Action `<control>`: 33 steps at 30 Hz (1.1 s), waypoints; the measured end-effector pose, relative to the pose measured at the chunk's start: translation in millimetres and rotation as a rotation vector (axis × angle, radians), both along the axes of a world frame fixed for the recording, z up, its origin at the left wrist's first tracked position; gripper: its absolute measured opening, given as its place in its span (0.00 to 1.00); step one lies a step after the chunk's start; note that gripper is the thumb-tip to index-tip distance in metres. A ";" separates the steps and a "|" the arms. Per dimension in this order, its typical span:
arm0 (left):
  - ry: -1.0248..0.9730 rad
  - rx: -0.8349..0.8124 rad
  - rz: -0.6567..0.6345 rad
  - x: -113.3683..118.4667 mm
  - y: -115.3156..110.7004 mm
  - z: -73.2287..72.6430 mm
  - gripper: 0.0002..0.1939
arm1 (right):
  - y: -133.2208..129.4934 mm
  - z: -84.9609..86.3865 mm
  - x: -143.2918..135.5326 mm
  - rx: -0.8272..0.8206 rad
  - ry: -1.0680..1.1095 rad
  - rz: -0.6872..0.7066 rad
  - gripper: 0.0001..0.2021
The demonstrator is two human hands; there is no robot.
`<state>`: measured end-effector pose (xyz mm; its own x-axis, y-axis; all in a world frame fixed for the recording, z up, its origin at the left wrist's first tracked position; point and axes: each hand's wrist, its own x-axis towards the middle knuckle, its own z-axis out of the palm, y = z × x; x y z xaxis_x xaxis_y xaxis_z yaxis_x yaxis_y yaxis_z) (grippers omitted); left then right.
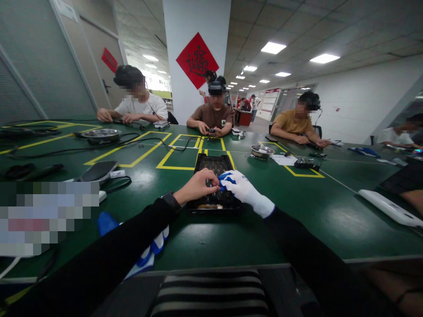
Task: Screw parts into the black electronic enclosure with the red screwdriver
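Note:
A black open plastic casing [238,207] lies on the green table straight in front of me, with a patterned inside and a tan strip [209,206] along its near end. My left hand [197,187], bare with a dark wristband, is over the casing, thumb and fingers pinched together. Close against it, my right hand [240,187] wears a white and blue glove, its fingers also closed. Whatever small thing lies between the fingertips is too small and hidden to name. A second blue and white glove [158,241] lies partly under my left forearm.
Metal bowls [262,151] [102,134] stand farther back on the table. Black cables [158,141] run across the left side. A white power bank-like case [390,207] lies at right, and a dark component [306,164] beyond. Several people sit around the table.

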<state>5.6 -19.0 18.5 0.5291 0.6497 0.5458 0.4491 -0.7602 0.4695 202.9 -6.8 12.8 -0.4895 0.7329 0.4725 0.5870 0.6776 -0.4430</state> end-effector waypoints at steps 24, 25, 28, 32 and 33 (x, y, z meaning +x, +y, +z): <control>-0.183 0.108 0.064 4.0 -19.7 31.6 0.09 | 11.4 49.4 -21.5 -0.458 1.011 0.212 0.25; -0.172 0.101 0.050 4.7 -20.1 30.4 0.09 | 8.1 51.7 -23.2 -0.490 1.069 0.238 0.22; -0.146 0.095 0.046 4.0 -17.4 25.3 0.09 | 2.0 52.2 -23.9 -0.592 1.224 0.265 0.13; -0.148 0.098 0.077 1.3 -11.3 18.2 0.09 | 4.9 42.5 -17.1 -0.717 1.259 0.137 0.15; -0.146 0.099 0.082 1.0 -10.1 16.8 0.09 | 6.4 39.6 -14.9 -0.727 1.235 0.110 0.18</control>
